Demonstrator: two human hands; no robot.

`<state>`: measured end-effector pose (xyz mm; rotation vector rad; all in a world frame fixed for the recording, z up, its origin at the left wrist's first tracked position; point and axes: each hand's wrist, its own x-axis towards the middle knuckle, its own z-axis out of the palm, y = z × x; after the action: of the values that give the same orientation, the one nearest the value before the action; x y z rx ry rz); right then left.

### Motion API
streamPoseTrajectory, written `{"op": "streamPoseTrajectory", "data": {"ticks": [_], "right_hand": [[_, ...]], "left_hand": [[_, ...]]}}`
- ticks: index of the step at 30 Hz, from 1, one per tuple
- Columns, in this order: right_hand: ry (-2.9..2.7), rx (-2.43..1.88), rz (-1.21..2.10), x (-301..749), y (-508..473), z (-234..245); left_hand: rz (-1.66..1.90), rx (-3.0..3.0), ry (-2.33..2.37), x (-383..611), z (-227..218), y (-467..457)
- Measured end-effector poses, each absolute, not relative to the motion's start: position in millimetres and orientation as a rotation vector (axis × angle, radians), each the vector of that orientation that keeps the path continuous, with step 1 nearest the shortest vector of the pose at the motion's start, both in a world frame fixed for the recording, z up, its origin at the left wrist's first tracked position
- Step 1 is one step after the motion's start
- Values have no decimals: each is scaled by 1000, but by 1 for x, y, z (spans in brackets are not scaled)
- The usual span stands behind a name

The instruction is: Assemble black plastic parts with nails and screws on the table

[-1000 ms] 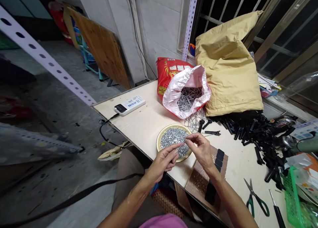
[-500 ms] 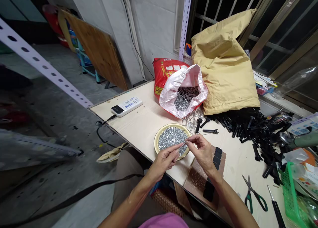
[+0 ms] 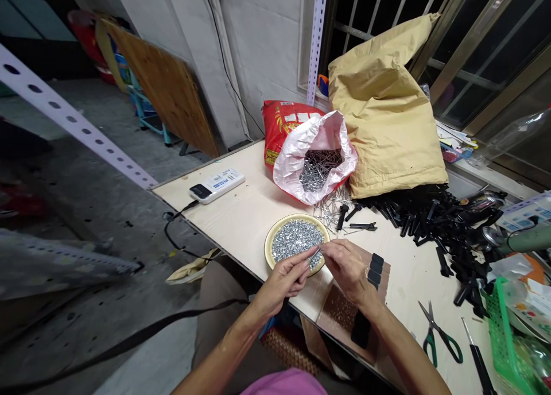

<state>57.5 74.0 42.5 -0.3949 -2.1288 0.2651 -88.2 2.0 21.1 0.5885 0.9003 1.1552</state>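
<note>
Above the near rim of a round yellowish dish [image 3: 269, 251], my left hand [image 3: 289, 275] pinches a thin metal screw [image 3: 315, 254] between thumb and forefinger. Small silvery nuts [image 3: 297, 237] fill the dish. My right hand [image 3: 348, 268] is closed at the far end of the screw, its fingertips bent together; whatever they hold is too small to make out. Behind the dish, a red bag with a white lining [image 3: 284, 168] lies with its mouth toward me, full of long silvery and brownish screws [image 3: 316, 168]. Loose screws [image 3: 333, 206] spill out in front of it.
A white power bank [image 3: 219, 185] with a cable lies on the left. Black plastic parts [image 3: 424, 214] are heaped before a tan sack [image 3: 391, 136]. Scissors [image 3: 439, 332], a black-handled tool [image 3: 478, 360] and a green basket [image 3: 501, 337] are on the right. Black pads [image 3: 375, 268] lie on brown cardboard [image 3: 338, 306].
My right hand's fingers have curled and turned over at the end of the screw. My left hand keeps its pinch in nearly the same place. The view has shifted slightly.
</note>
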Motion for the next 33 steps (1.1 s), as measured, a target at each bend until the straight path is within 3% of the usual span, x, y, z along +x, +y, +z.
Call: {"op": "streamPoseTrajectory", "data": {"ticks": [10,17,33], "right_hand": [[-2170,-679,911,74,80,62],[-2248,-608,1032,81,83,71],[-2391,-589,740,91,82,67]], "left_hand": [[1008,539,854,-92,25,2],[950,640,854,-92,25,-1],[1035,929,1024,-89,24,2]]}}
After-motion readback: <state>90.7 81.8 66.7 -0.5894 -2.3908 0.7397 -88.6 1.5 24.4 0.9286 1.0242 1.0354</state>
